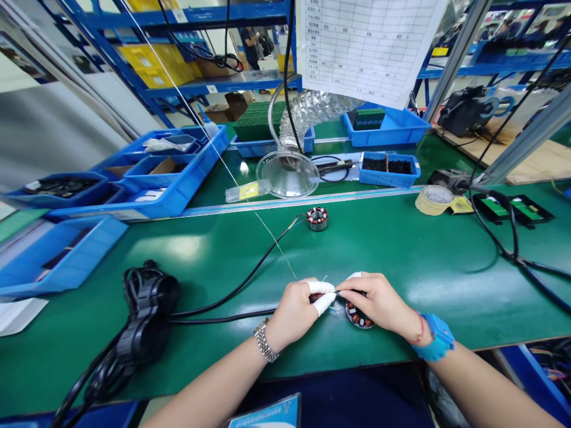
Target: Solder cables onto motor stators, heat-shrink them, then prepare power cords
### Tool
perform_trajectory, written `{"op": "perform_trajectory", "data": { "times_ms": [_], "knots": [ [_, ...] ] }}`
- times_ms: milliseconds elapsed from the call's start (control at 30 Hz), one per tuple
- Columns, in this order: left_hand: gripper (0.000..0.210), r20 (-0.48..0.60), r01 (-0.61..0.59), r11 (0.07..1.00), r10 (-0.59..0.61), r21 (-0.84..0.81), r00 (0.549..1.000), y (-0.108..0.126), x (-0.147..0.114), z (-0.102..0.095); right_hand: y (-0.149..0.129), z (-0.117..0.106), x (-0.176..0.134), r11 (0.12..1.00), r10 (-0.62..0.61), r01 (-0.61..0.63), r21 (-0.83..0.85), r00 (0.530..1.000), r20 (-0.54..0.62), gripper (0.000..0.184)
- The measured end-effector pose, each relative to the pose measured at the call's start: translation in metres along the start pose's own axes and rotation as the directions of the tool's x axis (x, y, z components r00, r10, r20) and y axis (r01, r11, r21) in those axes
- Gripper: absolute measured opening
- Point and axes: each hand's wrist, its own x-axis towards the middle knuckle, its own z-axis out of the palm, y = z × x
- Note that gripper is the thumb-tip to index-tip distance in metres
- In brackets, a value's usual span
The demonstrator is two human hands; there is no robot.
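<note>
White-capped at thumb and forefinger, pinching narrowly with the left hand [297, 312] and, just beside it, pinching as narrowly with the right hand [377, 300]. Holding a thin dark piece [338, 291] between both sets of fingertips, being unable to tell what exactly. Seeing a round metal stator [360, 320] with copper-coloured windings lying on the glossy green tabletop [428, 267], partly beneath the right fingers. Seeing also a smooth black cable [223, 320] running to the left hand and a second stator [317, 221] resting farther away.
</note>
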Motion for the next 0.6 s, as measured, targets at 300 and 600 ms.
{"op": "perform_trajectory", "data": {
  "times_ms": [300,600],
  "knots": [
    [0.018,-0.025,-0.023,1.000,0.023,0.001,0.999,-0.0030,0.0004,0.0028,0.0004,0.0027,0.0004,0.998,0.018,-0.019,-0.056,1.000,-0.011,0.016],
    [0.019,-0.050,-0.024,1.000,0.024,0.002,0.998,-0.0059,0.0007,0.0057,0.0003,0.0013,0.0006,0.999,0.028,-0.028,-0.045,1.000,-0.009,0.016]
  ]
}}
